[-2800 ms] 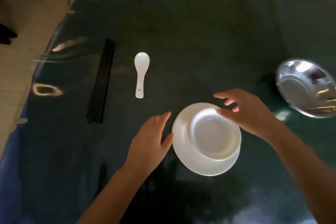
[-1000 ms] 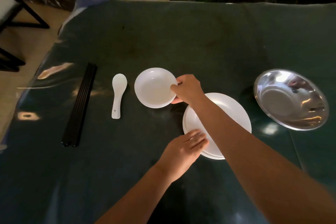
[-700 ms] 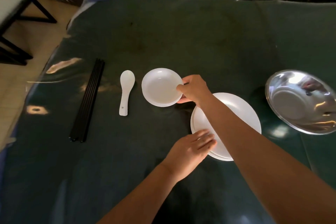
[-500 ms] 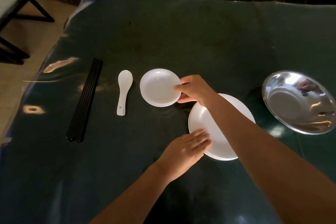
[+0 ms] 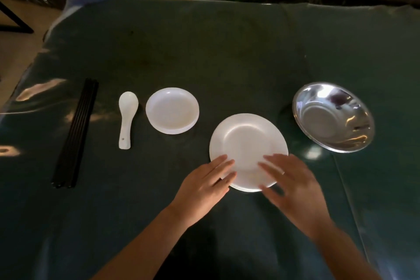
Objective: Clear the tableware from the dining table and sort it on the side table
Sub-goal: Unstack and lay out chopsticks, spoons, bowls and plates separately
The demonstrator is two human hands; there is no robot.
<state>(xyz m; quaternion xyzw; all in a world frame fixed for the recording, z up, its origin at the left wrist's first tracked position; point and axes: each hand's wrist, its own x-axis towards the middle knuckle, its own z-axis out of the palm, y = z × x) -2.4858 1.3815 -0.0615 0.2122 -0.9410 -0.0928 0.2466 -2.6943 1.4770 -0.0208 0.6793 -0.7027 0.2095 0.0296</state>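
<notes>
left hand [image 5: 205, 186] flat, fingers straight, right hand [image 5: 293, 184] spread, blurred

A table [image 5: 227, 48] draped in a dark green cloth under a glossy clear cover carries five items. A stack of large white plates [image 5: 247, 143] sits near the front edge. Left of the plates and slightly farther back is a stack of small white dishes [image 5: 172, 110]; left again, just beside the dishes, lies a white ceramic spoon [image 5: 126, 118], bowl pointing away. A bundle of black chopsticks [image 5: 76, 134] lies farthest left. A steel bowl [image 5: 333, 117] sits right of the plates.
</notes>
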